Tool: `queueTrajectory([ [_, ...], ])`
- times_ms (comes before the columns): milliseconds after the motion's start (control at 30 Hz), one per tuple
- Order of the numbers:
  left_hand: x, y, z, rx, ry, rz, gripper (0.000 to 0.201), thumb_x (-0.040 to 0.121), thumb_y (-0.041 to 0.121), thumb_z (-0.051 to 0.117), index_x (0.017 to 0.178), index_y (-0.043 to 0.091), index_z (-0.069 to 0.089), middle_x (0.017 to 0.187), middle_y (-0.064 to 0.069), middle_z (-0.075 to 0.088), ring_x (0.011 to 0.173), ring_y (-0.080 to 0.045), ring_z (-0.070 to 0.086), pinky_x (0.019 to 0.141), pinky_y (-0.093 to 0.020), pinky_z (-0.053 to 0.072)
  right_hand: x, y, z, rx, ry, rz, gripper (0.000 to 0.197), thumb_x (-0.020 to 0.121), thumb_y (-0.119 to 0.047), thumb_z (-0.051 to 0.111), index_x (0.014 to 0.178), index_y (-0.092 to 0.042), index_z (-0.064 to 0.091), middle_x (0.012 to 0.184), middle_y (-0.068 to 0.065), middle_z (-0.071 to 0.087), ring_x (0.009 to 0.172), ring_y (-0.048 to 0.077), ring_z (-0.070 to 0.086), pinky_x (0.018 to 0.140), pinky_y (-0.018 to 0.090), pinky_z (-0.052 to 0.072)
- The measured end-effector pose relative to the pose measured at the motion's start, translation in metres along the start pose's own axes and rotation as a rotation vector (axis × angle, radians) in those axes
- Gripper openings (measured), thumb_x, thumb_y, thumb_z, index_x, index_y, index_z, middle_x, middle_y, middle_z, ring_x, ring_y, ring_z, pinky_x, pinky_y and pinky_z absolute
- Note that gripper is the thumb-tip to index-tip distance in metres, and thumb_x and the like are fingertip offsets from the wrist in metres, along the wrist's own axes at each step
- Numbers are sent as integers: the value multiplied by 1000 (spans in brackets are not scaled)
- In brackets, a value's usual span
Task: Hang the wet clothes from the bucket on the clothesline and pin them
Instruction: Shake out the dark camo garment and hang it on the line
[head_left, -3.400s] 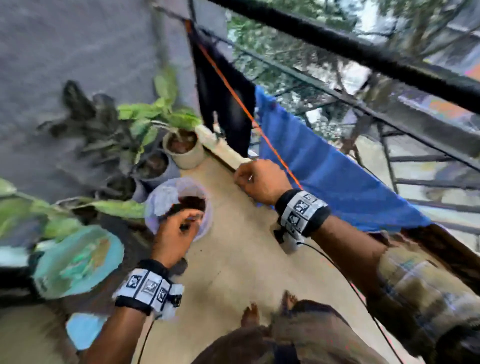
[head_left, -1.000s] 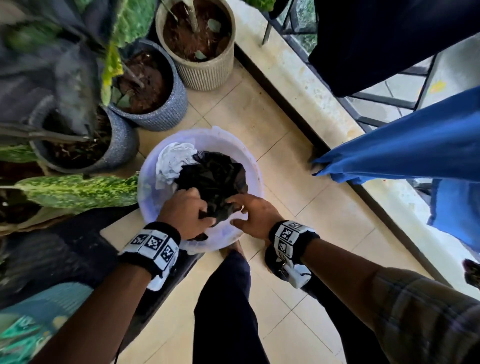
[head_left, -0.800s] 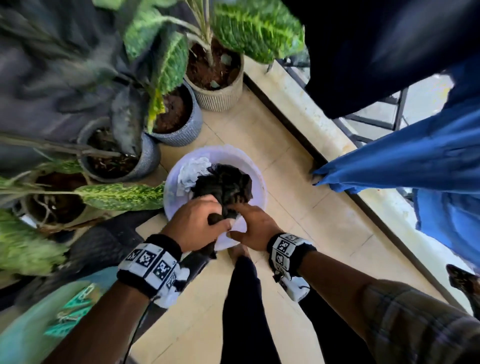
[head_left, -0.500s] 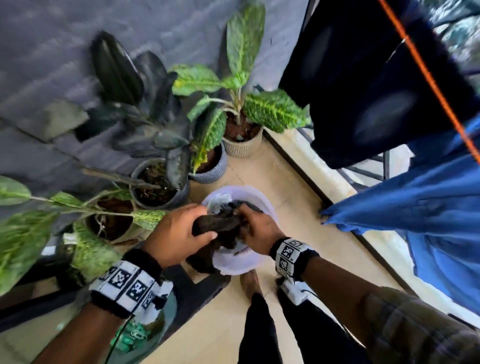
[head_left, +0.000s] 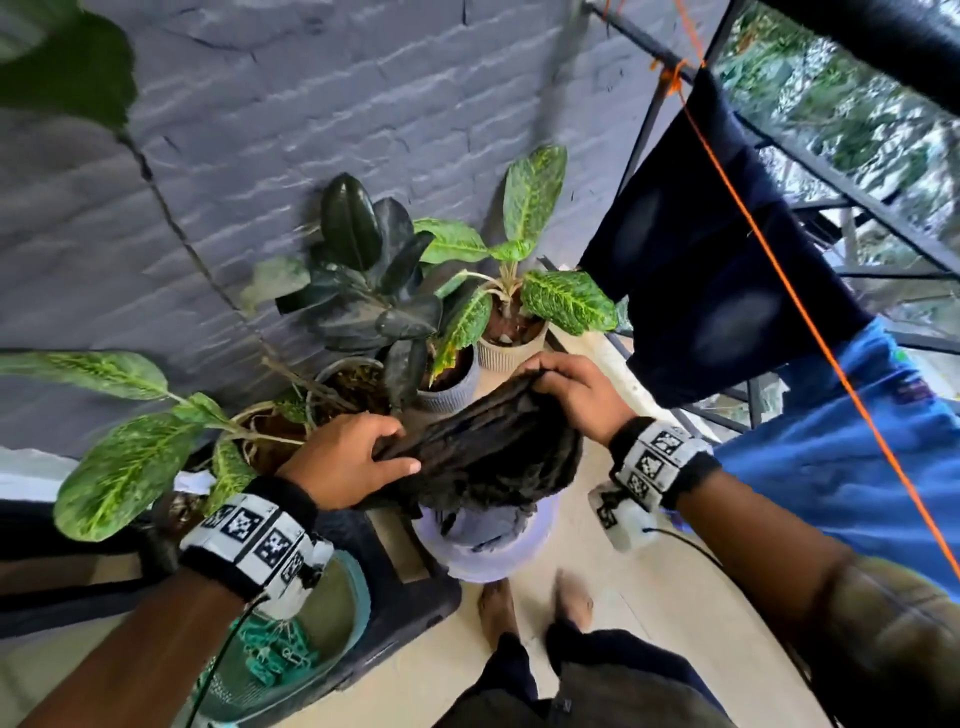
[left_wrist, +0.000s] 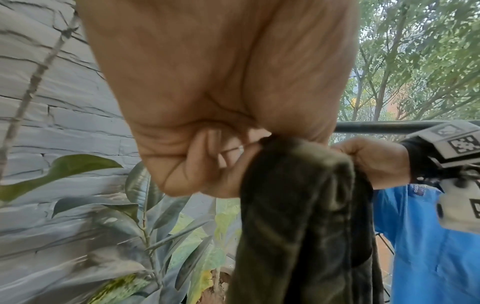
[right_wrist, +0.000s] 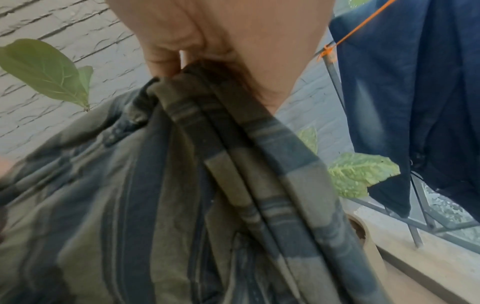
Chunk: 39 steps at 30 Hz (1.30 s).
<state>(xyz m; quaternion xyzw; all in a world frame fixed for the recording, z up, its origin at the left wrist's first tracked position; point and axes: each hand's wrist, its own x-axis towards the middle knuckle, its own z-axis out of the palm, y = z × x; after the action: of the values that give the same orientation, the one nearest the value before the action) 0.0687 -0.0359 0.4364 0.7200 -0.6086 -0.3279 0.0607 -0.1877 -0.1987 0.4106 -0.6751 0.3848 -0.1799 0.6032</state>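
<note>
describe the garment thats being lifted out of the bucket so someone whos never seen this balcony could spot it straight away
Start at the grey brick wall with potted plants along its foot; just in front stands a pale bucket. Directly above it, the left hand and right hand hold a bunched garment stretched between them. Unlike the navy cloth and blue cloth on the orange line, it is dark olive with stripes and not yet hung.

Bucket (head_left: 488, 545) below garment (head_left: 483, 452) (potted plants (head_left: 395, 312) behind), clothesline (head_left: 789, 291) rightward

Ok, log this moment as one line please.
step: lift from bucket | left hand: grips dark striped garment | right hand: grips same garment | clothesline: navy and blue items hung | pins: not yet
</note>
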Motion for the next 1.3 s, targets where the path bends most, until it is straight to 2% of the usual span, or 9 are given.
queueTrajectory([
  [133,-9,5,-1,-18,26,15,41,91,55,57,77,17,62,71,-1,63,67,-14,60,66,-39,48,6,-10,-9,-103,11,31,19,88,-13,58,81,-27,68,78,-9,71,76,6,62,82,33,50],
  [300,-13,22,-2,-132,171,108,55,100,48,47,63,7,41,58,-12,38,52,-19,44,54,-34,28,6,-18,-14,-624,46,7,20,83,-28,69,103,-31,71,93,-14,61,89,9,57,84,28,48],
  [533,5,37,32,-567,226,-83,71,83,67,52,68,-2,54,59,-5,45,56,-13,43,57,-33,30,-47,-37,43,-484,-418,-173,35,79,-46,76,108,-32,61,108,-13,65,100,9,62,85,28,52],
  [667,5,55,34,-898,208,-234,40,88,46,67,76,9,75,71,-2,70,67,-14,62,66,-27,44,-52,-23,59,-429,-189,-279,17,91,-34,65,104,-24,60,100,-7,68,94,12,64,82,40,53],
  [800,-8,67,34,-1031,106,-171,30,86,40,71,98,13,75,84,4,75,78,-9,70,64,-16,51,-47,-27,51,-398,-8,-372,10,95,-19,52,99,-17,60,90,-1,67,83,16,61,76,37,50],
  [933,-3,63,56,-872,134,-87,67,60,54,85,114,20,66,106,2,74,102,-13,69,87,-30,56,-44,-45,48,-423,-36,-438,14,96,-17,44,100,-12,56,88,2,62,80,21,57,73,37,47],
  [1000,4,57,69,-615,222,-68,73,59,62,80,119,26,59,108,4,71,105,-16,67,86,-41,56,-42,-55,48,-505,-62,-496,13,96,-21,45,99,-13,56,88,2,62,78,20,56,71,35,47],
  [1167,9,66,89,-488,541,-54,52,77,45,67,119,23,45,106,-1,60,97,-25,61,76,-42,51,-32,-88,39,-623,-10,-538,17,88,-31,52,84,-15,57,76,-2,62,65,18,56,60,33,47],
  [1300,13,64,90,-560,481,-165,18,85,18,62,103,20,58,99,-2,67,96,-26,64,80,-36,50,-23,-103,24,-580,49,-472,11,84,-30,55,77,-22,55,68,-6,61,60,13,57,58,32,49],
])
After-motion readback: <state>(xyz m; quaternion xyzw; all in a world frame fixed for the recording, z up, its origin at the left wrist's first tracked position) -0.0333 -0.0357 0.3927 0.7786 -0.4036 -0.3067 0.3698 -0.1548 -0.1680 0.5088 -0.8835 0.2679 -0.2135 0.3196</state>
